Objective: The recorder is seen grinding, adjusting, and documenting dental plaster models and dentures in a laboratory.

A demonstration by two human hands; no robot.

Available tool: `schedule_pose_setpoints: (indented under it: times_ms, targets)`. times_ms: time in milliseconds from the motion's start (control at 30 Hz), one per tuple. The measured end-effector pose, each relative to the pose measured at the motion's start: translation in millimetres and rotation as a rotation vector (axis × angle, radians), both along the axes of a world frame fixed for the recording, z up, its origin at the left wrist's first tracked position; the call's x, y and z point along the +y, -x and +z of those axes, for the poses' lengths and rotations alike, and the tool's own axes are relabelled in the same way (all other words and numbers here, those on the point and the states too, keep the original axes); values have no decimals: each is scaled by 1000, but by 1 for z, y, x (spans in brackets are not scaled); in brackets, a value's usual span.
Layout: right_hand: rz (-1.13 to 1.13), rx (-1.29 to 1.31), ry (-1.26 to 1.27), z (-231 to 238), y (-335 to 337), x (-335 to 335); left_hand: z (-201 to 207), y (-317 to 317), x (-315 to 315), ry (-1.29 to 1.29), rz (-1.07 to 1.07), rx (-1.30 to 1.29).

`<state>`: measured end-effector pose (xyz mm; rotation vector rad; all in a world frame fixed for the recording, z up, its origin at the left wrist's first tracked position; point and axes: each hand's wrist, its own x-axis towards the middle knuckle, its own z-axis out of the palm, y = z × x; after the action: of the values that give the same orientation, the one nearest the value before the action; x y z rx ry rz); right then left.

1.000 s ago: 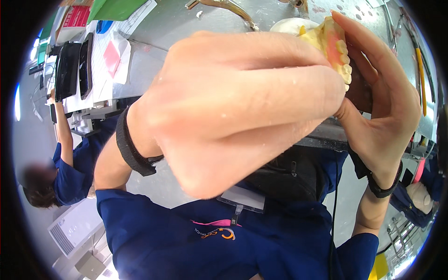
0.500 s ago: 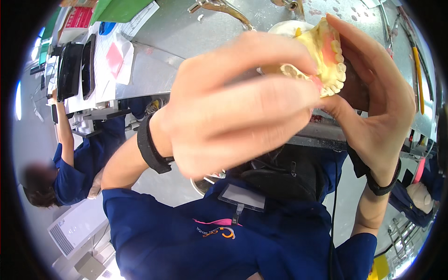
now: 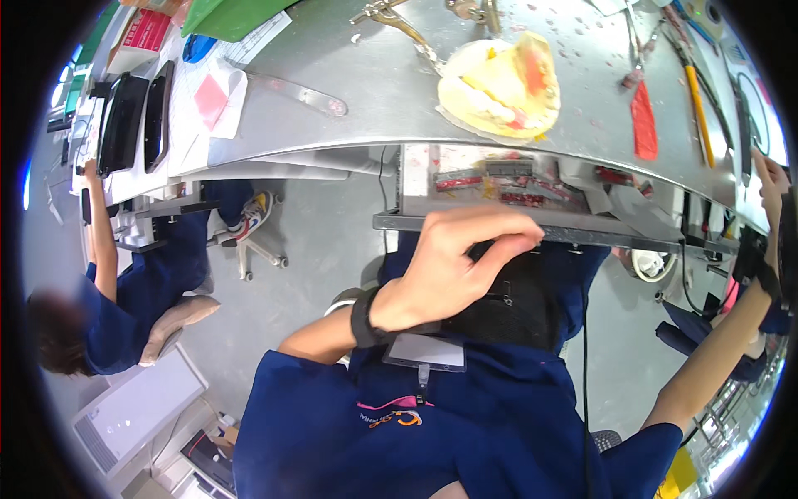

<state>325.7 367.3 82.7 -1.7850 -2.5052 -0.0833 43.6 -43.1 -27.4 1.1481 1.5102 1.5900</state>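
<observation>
A yellowish plaster dental model (image 3: 482, 87) with pink wax along its ridge rests on the bench near its front edge, with neither hand on it. My left hand (image 3: 453, 266) hovers in front of the open drawer (image 3: 407, 187). Its thumb and fingertips are pressed together by the drawer's front rail; anything between them is hidden. At the far right rim of the view, my right hand (image 3: 773, 179) reaches over the bench's right side, close to a dark cable. Its fingers look apart, with no object visible in them.
Inside the drawer lie several red and grey strips (image 3: 524, 183). A brass-coloured metal instrument (image 3: 407, 29) sits behind the model. Rightward are a red-handled tool (image 3: 642, 121) and a yellow-handled one (image 3: 698, 116). A clear strip (image 3: 303, 96) lies left. Another person (image 3: 108, 308) sits at far left.
The dental model has gone from my hands onto the bench. My left hand has drawn back and down toward the drawer. My right hand has swung out to the far right.
</observation>
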Motion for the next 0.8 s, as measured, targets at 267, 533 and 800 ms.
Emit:
schedule_pose_setpoints:
  times_ms: [267, 533, 800]
  targets:
    - [99, 335, 260, -30, 20, 3, -17, -6, 27, 167, 10, -274]
    - [128, 1077, 325, -19, 2, -66, -11, -16, 17, 148, 34, -360]
    - [585, 1460, 765, -100, 93, -274, -10, -24, 19, 122, 153, -280]
